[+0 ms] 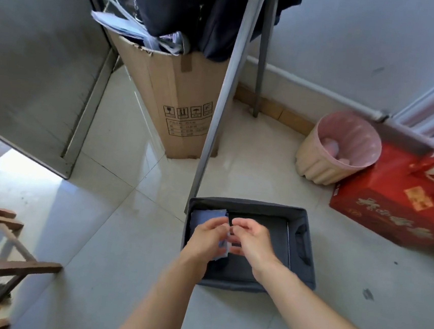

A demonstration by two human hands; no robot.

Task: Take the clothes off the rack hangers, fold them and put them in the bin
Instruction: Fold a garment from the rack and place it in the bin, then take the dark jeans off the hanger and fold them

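Both hands meet over the grey bin (246, 203), with a folded blue cloth (209, 214) between them.
Head view: the left hand (207, 240) grips the cloth, which juts out beyond its fingers. The right hand (253, 240) has curled fingers at the cloth's edge; I cannot tell whether it pinches the cloth. Dark clothes (172, 9) hang on the rack (224, 93) well beyond both hands.
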